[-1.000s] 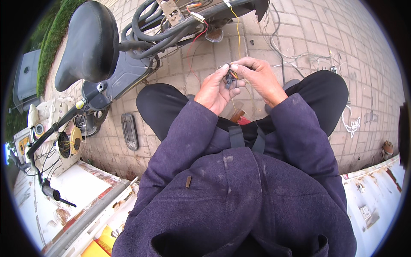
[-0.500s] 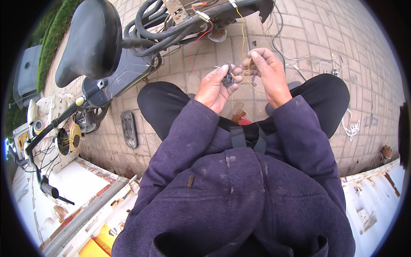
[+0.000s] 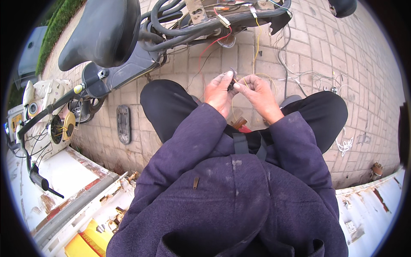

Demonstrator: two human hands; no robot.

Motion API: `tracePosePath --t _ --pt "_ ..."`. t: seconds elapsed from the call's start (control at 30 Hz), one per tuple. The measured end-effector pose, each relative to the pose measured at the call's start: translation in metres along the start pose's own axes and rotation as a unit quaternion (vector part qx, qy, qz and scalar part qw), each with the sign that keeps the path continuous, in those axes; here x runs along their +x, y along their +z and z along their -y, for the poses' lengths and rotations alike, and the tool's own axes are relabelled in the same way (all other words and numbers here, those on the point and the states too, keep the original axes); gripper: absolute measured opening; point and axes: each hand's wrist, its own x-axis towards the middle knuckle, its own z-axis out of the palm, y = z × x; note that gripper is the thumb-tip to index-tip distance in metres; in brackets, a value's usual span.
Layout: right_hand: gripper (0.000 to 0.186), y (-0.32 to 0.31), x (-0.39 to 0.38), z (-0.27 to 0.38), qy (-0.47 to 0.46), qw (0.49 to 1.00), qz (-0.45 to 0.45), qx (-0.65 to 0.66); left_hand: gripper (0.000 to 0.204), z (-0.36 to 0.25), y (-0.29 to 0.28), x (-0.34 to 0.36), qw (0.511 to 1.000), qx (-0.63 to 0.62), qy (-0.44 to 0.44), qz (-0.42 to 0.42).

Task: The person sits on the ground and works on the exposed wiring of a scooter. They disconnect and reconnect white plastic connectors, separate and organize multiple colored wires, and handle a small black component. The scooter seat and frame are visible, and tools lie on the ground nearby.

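Observation:
My left hand (image 3: 217, 95) is closed round a small dark electrical part with short wires (image 3: 231, 85), between thumb and fingers. Close against it, my right hand (image 3: 259, 97) pinches a thin yellow wire (image 3: 257, 51) beside that part. The wire runs up to a white connector (image 3: 253, 13) on the stripped frame of an electric bike (image 3: 184, 32). A loop of it bends out behind my right fingers. My fingers partly cover the part, so whether wire and part touch is hard to see.
A red wire (image 3: 214, 44) hangs from the frame at the left. The black saddle (image 3: 105, 36) and handlebar (image 3: 40, 182) lie leftward. Loose wires (image 3: 317, 77) spread over the paving at right, with a white cord (image 3: 344, 146). A dark oblong tray (image 3: 123, 124) lies beside my left knee.
My right hand has moved down and left, bringing the yellow wire to the part in my left hand. The whole view has shifted slightly.

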Motion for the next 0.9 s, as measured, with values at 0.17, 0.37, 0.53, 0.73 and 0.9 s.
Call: tracePosePath --t 0.17,0.37,0.53,0.73,0.9 --pt "0.020 -0.001 0.000 -0.003 -0.017 0.999 -0.019 -0.040 0.016 0.008 0.003 0.000 1.000 -0.008 -0.015 0.010" --pt "0.017 -0.009 0.005 -0.006 -0.017 0.999 -0.006 -0.034 0.021 0.004 -0.003 0.006 0.996 -0.044 -0.041 0.063" --pt "0.013 -0.011 0.007 -0.006 0.014 1.000 0.000 0.024 0.036 -0.002 -0.006 0.008 0.992 -0.055 -0.060 0.100" --pt "0.018 -0.013 0.006 0.003 0.046 0.998 -0.009 0.046 0.048 -0.008 -0.005 0.008 0.989 -0.089 -0.092 0.080" --pt "0.019 -0.013 0.004 0.011 0.073 0.996 -0.019 0.044 0.048 -0.009 -0.009 0.008 0.988 -0.087 -0.082 0.093"
